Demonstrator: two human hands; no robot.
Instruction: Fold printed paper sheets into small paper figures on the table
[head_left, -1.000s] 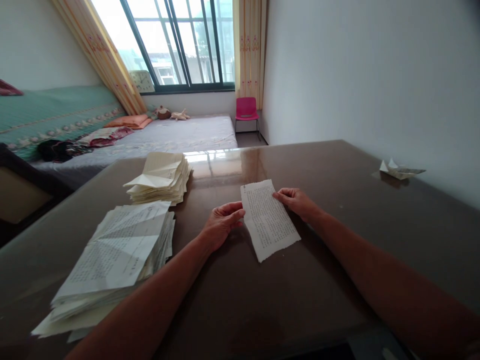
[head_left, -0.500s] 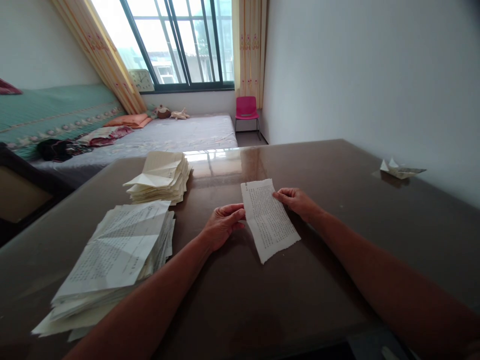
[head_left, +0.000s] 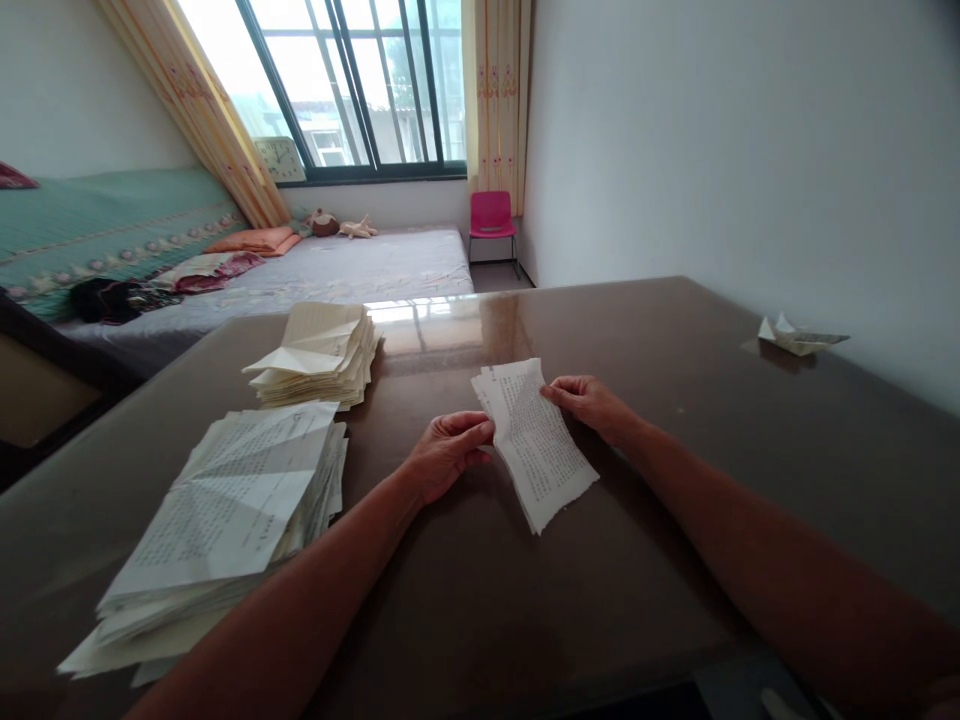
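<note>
A folded printed page (head_left: 536, 445) lies on the dark brown table (head_left: 675, 520) in front of me. My left hand (head_left: 444, 455) pinches its left edge between thumb and fingers and lifts it slightly, so the layers show apart. My right hand (head_left: 589, 400) presses curled fingers on the page's upper right edge. Both forearms reach in from the bottom of the view.
Two stacks of folded printed sheets sit at the left, a near stack (head_left: 217, 520) and a far stack (head_left: 319, 355). A folded paper boat (head_left: 799, 338) rests by the wall at right. Beyond the table are a bed (head_left: 337, 270), a pink chair (head_left: 491, 215) and a window.
The page's left edge has come up off the table under my left hand, and its folded layers now spread apart. My right hand has stayed in place.
</note>
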